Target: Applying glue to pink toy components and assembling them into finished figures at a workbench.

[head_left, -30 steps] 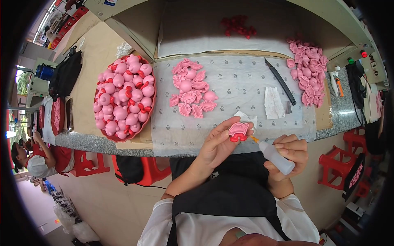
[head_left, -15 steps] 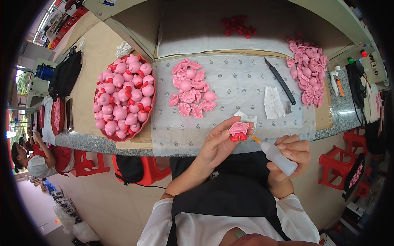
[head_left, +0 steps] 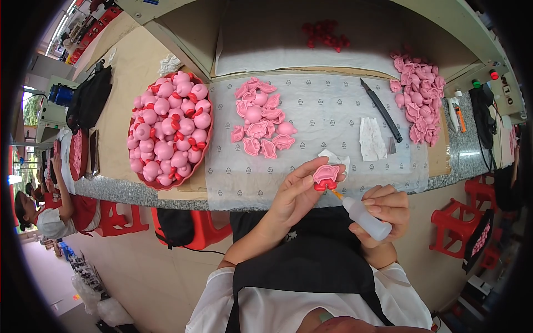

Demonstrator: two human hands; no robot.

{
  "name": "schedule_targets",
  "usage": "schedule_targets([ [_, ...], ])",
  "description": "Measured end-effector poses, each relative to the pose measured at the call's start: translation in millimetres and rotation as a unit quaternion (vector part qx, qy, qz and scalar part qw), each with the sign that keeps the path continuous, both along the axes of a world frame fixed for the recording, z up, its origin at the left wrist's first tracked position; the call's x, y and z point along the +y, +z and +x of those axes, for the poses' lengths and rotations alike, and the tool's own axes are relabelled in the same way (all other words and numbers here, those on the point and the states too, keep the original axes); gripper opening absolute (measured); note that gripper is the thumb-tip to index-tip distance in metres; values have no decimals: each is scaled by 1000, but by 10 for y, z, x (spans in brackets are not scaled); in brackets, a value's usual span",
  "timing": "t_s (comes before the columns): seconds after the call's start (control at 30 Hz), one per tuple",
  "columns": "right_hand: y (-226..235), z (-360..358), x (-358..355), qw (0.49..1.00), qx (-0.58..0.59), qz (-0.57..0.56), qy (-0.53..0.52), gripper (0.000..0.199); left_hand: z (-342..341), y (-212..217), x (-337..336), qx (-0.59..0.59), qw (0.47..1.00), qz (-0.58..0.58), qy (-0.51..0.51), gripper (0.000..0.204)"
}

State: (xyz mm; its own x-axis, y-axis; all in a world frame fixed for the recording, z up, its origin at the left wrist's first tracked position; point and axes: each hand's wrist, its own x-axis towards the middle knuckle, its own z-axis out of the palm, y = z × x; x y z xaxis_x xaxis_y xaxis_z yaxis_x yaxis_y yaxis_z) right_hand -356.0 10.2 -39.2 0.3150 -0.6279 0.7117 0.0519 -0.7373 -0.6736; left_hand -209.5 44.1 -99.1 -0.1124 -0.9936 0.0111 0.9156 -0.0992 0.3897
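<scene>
My left hand (head_left: pixel 295 193) pinches a small pink hollow toy shell with a red, foot-like piece (head_left: pixel 325 177) at its lower edge, its open side turned up. In my right hand (head_left: pixel 387 212) is a translucent white squeeze bottle (head_left: pixel 366 219), tilted so that its thin orange nozzle points up and left. The nozzle tip is at the red piece; whether it touches cannot be made out. Just behind the shell lies a crumpled white tissue (head_left: pixel 334 157). Pink toy shells (head_left: pixel 258 119) sit loosely on the white printed sheet (head_left: pixel 311 100) beyond my left hand.
A red basket (head_left: pixel 209 139) heaped with pink and red toys stands left. More pink shells (head_left: pixel 420 105) are piled at the right. A black utility knife (head_left: pixel 381 110) and a stained white cloth (head_left: pixel 372 139) lie on the sheet. Red pieces (head_left: pixel 326 36) rest under the shelf.
My right hand has brought the bottle left, and its nozzle is now at the red piece. My left hand still holds the shell, which has shifted slightly.
</scene>
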Motion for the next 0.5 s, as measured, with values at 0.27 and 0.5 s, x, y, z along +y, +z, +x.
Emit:
schedule_targets([
  [0.27,10,16,8,999,-31,9,-10,40,-4,15,2,2,1000,1,2,39],
  [0.5,-14,43,12,1000,-5,3,13,41,-5,23,7,25,999,-17,-17,38],
])
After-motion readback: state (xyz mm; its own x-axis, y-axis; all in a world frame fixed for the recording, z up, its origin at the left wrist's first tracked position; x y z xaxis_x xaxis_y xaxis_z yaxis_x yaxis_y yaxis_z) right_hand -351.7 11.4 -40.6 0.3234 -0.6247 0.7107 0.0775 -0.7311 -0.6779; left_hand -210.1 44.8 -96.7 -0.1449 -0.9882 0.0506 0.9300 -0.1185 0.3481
